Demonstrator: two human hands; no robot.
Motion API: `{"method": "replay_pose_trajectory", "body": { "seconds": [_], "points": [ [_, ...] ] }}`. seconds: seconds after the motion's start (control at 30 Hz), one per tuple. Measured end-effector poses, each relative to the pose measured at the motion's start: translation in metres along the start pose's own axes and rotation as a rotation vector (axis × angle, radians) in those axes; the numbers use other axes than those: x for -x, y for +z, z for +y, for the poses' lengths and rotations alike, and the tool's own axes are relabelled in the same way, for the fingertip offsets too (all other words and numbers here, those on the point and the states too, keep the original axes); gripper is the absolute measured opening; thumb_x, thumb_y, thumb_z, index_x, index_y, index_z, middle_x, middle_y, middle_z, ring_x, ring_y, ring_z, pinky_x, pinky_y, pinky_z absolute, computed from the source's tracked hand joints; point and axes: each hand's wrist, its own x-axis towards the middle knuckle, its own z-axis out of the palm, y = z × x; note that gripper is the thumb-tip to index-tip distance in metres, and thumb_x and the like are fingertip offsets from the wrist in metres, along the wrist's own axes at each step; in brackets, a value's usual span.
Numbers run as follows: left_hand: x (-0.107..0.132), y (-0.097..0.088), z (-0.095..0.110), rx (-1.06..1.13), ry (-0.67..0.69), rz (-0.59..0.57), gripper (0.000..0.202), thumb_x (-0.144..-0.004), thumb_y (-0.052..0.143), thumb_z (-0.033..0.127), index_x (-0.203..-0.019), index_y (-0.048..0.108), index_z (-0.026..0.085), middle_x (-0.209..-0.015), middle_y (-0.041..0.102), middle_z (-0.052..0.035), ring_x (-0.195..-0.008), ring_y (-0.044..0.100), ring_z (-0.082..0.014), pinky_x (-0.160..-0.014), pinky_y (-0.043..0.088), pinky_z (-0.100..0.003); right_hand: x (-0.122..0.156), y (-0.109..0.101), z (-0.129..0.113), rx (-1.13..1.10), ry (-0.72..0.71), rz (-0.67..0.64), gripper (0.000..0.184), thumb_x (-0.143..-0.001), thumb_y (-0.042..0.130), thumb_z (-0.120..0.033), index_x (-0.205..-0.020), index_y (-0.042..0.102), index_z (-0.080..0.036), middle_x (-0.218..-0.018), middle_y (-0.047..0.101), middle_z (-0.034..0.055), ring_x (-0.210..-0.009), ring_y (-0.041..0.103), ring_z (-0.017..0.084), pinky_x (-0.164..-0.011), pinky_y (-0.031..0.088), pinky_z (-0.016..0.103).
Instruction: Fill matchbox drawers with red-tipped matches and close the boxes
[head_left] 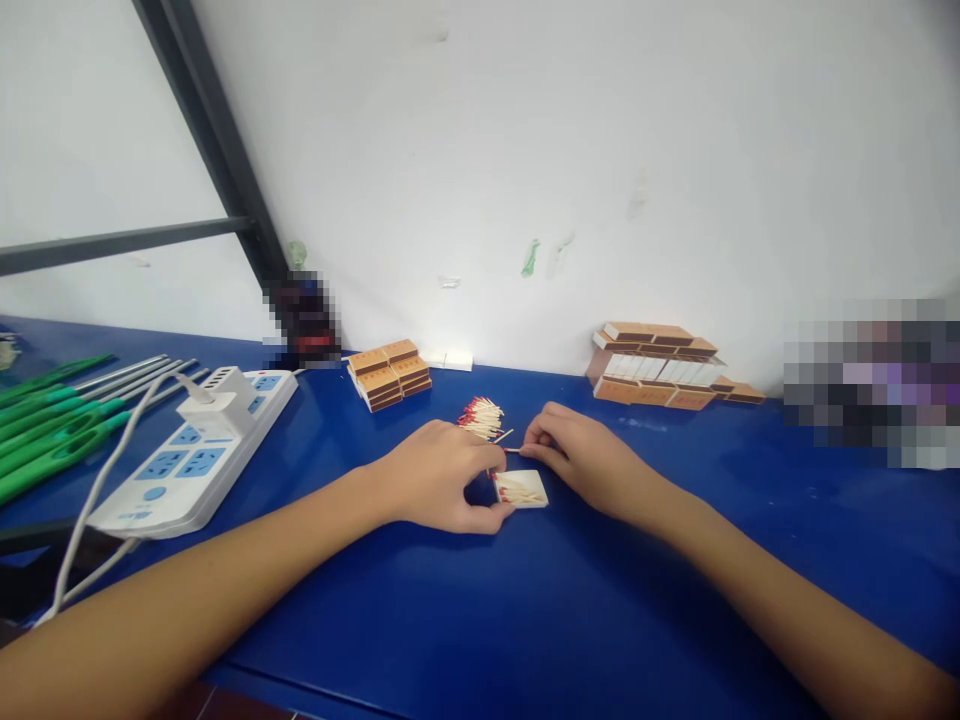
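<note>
Matchbox tray: the white tray (534, 478) sat on the blue tabletop (480, 610), with loose red-headed matches (525, 494) lying inside it, heads toward its left end.
Left hand: the left hand (439, 478) curled about the tray's left end, thumb at the near corner; whether it gripped or merely steadied the tray, I cannot tell.
Right hand: the right hand (577, 447), just beyond the tray's far right corner, pinched a single matchstick (514, 451) between thumb and fingers, its head pointing left.
Match pile: a heap of matches (484, 415) lay beyond the tray, slightly left.
Matchbox stacks: one stack (390, 375) stood beyond the tray to the left, a larger one (652, 395) beyond it to the right.
Stick handling: probably almost weightless, stiff but easily snapped; best taken lightly by the plain end, away from the striking head.
Tray handling: likely light, thin card, apt to skid or crumple; best braced gently at its end walls, leaving its top uncovered.
</note>
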Motion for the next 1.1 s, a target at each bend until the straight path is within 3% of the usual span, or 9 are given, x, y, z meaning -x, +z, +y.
{"method": "replay_pose_trajectory", "body": {
  "seconds": [0.2, 0.37, 0.47, 0.6, 0.8, 0.93, 1.1],
  "points": [
    [-0.001, -0.004, -0.004, 0.018, -0.058, 0.009, 0.024, -0.082, 0.067, 0.043, -0.081, 0.07, 0.019, -0.065, 0.065, 0.0035, -0.054, 0.057, -0.0105, -0.053, 0.037, -0.026, 0.01, -0.016, -0.007, -0.055, -0.024, 0.008, 0.02, -0.104, 0.048, -0.035, -0.094, 0.06, -0.022, -0.1, 0.062, 0.0048, -0.082, 0.058, 0.017, -0.073, 0.046, 0.032],
    [-0.002, -0.002, -0.007, 0.006, -0.074, 0.025, 0.028, -0.08, 0.067, 0.046, -0.074, 0.063, 0.019, -0.059, 0.06, 0.0044, -0.054, 0.055, -0.0112, -0.053, 0.036, -0.027, 0.018, -0.015, -0.025, -0.121, -0.063, -0.164, 0.02, -0.105, 0.049, -0.033, -0.092, 0.059, -0.022, -0.097, 0.062, 0.0035, -0.079, 0.057, 0.016, -0.07, 0.045, 0.031],
    [-0.001, -0.002, -0.006, 0.026, -0.05, 0.035, 0.027, -0.078, 0.068, 0.043, -0.07, 0.06, 0.019, -0.061, 0.062, 0.0043, -0.054, 0.055, -0.011, -0.054, 0.036, -0.027, 0.014, -0.007, -0.025, -0.161, -0.085, -0.076, 0.021, -0.106, 0.048, -0.036, -0.094, 0.059, -0.023, -0.095, 0.062, 0.0029, -0.079, 0.057, 0.016, -0.071, 0.045, 0.031],
    [0.0, -0.001, -0.002, 0.052, -0.006, 0.03, 0.022, -0.077, 0.069, 0.041, -0.077, 0.067, 0.019, -0.064, 0.065, 0.0037, -0.054, 0.056, -0.0107, -0.053, 0.037, -0.026, -0.001, 0.004, -0.01, -0.114, -0.079, 0.099, 0.011, -0.102, 0.054, -0.03, -0.104, 0.062, -0.023, -0.101, 0.062, 0.0053, -0.087, 0.058, 0.019, -0.078, 0.047, 0.034],
    [0.0, -0.001, -0.003, 0.045, -0.006, 0.029, 0.023, -0.077, 0.069, 0.041, -0.08, 0.069, 0.019, -0.063, 0.064, 0.0044, -0.054, 0.055, -0.0108, -0.054, 0.037, -0.027, -0.006, 0.009, 0.004, -0.014, -0.063, 0.035, 0.009, -0.1, 0.058, -0.025, -0.092, 0.06, -0.021, -0.097, 0.059, 0.0049, -0.087, 0.057, 0.019, -0.077, 0.046, 0.033],
    [0.0, -0.002, -0.005, 0.052, -0.002, 0.043, 0.022, -0.077, 0.07, 0.04, -0.08, 0.068, 0.018, -0.062, 0.062, 0.0056, -0.053, 0.052, -0.0095, -0.053, 0.036, -0.026, -0.005, 0.008, 0.002, -0.04, -0.066, 0.039, 0.005, -0.101, 0.059, -0.025, -0.105, 0.06, -0.022, -0.104, 0.058, 0.0046, -0.089, 0.057, 0.018, -0.08, 0.046, 0.032],
    [0.0, -0.002, -0.006, 0.04, -0.025, 0.028, 0.022, -0.078, 0.07, 0.041, -0.079, 0.068, 0.019, -0.06, 0.06, 0.0058, -0.052, 0.05, -0.0096, -0.053, 0.034, -0.027, -0.003, -0.001, 0.001, -0.004, -0.074, -0.029, 0.013, -0.102, 0.053, -0.02, -0.09, 0.058, -0.021, -0.099, 0.059, 0.005, -0.089, 0.056, 0.019, -0.077, 0.045, 0.032]
  ]
}}
